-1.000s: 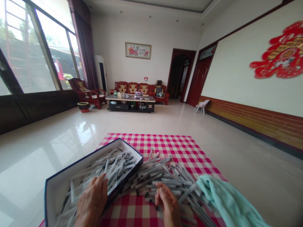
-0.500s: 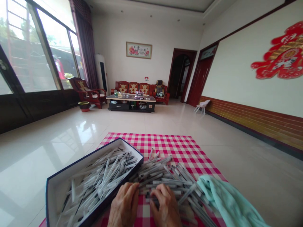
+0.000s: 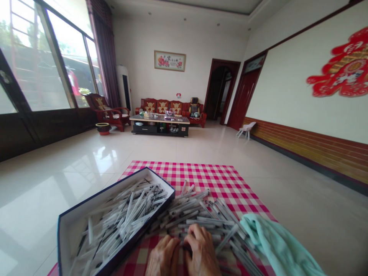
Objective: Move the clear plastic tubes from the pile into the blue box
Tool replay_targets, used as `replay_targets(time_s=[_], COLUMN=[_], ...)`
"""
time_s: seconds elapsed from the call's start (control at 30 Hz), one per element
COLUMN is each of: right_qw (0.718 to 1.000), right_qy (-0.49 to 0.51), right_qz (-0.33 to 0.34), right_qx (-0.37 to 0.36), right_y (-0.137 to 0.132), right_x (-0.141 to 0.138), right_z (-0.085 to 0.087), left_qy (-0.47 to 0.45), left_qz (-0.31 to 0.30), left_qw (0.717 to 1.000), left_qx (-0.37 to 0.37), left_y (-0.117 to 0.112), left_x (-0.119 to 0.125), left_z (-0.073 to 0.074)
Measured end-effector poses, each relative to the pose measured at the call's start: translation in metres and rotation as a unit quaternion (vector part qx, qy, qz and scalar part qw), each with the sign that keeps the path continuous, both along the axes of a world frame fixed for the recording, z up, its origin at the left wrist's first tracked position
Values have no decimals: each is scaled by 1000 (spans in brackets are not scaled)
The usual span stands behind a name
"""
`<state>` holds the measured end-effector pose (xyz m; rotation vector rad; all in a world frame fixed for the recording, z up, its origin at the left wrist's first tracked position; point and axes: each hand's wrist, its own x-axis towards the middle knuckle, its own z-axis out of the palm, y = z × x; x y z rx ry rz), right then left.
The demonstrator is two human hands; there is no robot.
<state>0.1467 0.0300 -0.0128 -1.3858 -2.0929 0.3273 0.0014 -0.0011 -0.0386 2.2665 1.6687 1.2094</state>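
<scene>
My left hand (image 3: 163,255) and my right hand (image 3: 200,247) are side by side, their fingertips nearly meeting low over the table. Curled fingers and thumb close my right hand on what looks like a pen, mostly hidden by the fingers. My left fingers are closed too, and whatever is in them is out of sight. Just beyond lies a loose heap of pens (image 3: 211,221) with whitish, translucent barrels and dark ends. Left of the hands, a dark-blue-edged box (image 3: 67,226) with white inner walls holds many pale pen tubes (image 3: 126,218) and thin dark sticks.
A mint-green cloth (image 3: 276,241) lies at the right edge of the pink-and-white checked tablecloth (image 3: 218,176). Across the tiled floor stand a low coffee table (image 3: 159,122), a red wooden sofa (image 3: 172,105) and a small pale chair (image 3: 246,130).
My left hand has moved right and toward me, away from the box's edge and up beside my right hand. My right hand has stayed nearly in place.
</scene>
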Motion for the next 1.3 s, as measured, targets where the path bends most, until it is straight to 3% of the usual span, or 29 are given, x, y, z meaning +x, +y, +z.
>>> replay_targets(time_s=[0.3, 0.47, 0.67, 0.8, 1.0, 1.1, 1.2, 1.3], right_qw=[999, 997, 993, 996, 995, 993, 991, 989], right_qy=[-30, -68, -111, -75, -3, 26, 37, 44], right_qz=[11, 19, 28, 35, 89, 108, 118, 130], right_qx=[-11, 10, 17, 27, 47, 48, 52, 56], right_y=[-7, -9, -10, -9, -14, -16, -14, -8], right_x=[-1, 0, 0, -1, 0, 3, 4, 3], right_z=[12, 18, 16, 13, 16, 15, 12, 12], left_qy=[4, 16, 12, -21, -99, -205, -360, -419], left_qz=[-4, 6, -30, -37, -65, -94, -102, -89], left_qw=[1000, 998, 994, 990, 979, 953, 894, 863], left_qx=[-16, -55, -109, -138, -164, -201, -247, -268], left_y=[-1, -4, 2, 8, 0, -5, -2, 6], left_x=[3, 3, 0, -4, -9, -6, -1, 4], left_z=[4, 12, 13, 15, 30, 32, 28, 24])
